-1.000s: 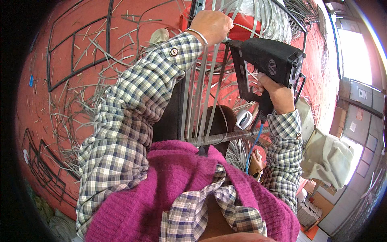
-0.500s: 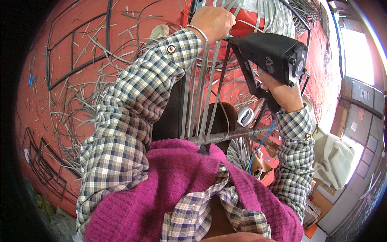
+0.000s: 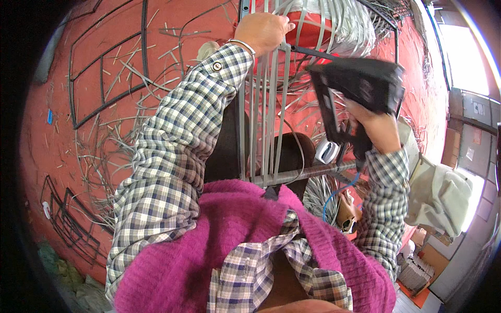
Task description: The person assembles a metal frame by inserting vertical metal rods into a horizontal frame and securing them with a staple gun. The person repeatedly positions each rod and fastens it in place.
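My left hand [image 3: 263,32] is closed at the far bar of a dark metal frame [image 3: 241,130], its fingers pinching a flat grey plastic strip there; the fingertips are partly hidden. Several such strips [image 3: 267,115] run lengthwise over the frame toward my lap. My right hand [image 3: 377,125] grips the handle of a black air-powered staple gun [image 3: 360,78], blurred by motion. The gun's nose points left, a little apart from the frame's far bar and from my left hand. A blue air hose [image 3: 332,196] hangs below its handle.
Beyond the frame lies a large bundle of grey strips [image 3: 352,28] with red material. Loose strip scraps [image 3: 130,88] litter the red floor. Other black metal frames [image 3: 107,68] lie at the left. A white object [image 3: 327,151] sits beside the frame; a pale cloth-covered thing [image 3: 441,195] stands right.
The staple gun in my right hand has moved down and rightward, away from the far bar. My left hand has shifted slightly left along that bar.
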Available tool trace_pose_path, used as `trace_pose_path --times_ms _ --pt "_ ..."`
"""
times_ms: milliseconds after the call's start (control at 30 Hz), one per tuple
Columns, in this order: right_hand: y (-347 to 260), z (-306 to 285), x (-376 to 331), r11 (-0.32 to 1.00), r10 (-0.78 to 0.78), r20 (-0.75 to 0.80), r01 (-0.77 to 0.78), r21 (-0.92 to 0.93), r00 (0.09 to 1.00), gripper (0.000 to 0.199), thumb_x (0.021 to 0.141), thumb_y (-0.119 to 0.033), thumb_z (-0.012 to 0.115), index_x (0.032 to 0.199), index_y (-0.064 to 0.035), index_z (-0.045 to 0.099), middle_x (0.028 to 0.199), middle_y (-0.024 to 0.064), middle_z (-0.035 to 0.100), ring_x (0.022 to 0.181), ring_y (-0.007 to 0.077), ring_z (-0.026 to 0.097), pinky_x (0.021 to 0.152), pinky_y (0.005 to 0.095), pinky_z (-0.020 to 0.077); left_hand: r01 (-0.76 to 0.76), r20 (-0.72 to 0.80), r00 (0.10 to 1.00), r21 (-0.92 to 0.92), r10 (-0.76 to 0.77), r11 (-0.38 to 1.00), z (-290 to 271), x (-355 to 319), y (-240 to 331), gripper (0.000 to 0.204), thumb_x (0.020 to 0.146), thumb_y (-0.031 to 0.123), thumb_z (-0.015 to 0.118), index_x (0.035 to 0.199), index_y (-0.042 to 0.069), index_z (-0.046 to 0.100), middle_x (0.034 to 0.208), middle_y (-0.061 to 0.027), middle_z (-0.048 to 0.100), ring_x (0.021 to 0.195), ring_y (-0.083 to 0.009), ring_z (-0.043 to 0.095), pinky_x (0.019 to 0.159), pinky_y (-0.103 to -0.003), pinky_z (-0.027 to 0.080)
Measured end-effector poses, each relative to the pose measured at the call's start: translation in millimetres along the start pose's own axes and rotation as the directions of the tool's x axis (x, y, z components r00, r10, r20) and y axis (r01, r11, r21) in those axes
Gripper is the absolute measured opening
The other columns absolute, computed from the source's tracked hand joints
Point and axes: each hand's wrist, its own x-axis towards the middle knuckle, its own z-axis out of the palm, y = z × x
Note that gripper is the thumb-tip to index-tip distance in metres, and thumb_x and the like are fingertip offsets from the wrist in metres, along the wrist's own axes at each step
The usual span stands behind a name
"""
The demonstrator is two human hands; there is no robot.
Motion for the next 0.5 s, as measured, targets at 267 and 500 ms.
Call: trace_pose_path --times_ms 267,500 --pt "151 -140 -139 0.820 0.309 -0.619 -0.532 -0.212 0.722 0.023 0.077 -0.025 0.067 0.083 -0.0032 0.066 0.065 0.0074 0.061 0.060 0.0152 0.059 0.056 0.0313 0.0448 0.018 -0.262 0.939 -0.610 -0.223 0.792 -9 11 -10 0.035 0.092 0.035 0.047 0.104 0.003 0.054 0.083 -0.0176 0.061 0.077 -0.0316 0.061 0.070 -0.042 0.045" --pt "291 -193 -185 0.117 0.447 -0.824 -0.936 -0.333 0.349 0.045 0.076 -0.039 0.064 0.115 -0.0174 0.055 0.109 0.0187 0.061 0.104 0.0329 0.058 0.086 0.0462 0.0446 0.024 -0.424 0.875 -0.445 -0.234 0.895 0 6 -33 0.050 0.089 0.050 0.046 0.109 0.005 0.056 0.094 -0.0142 0.062 0.090 -0.0289 0.058 0.078 -0.041 0.043"
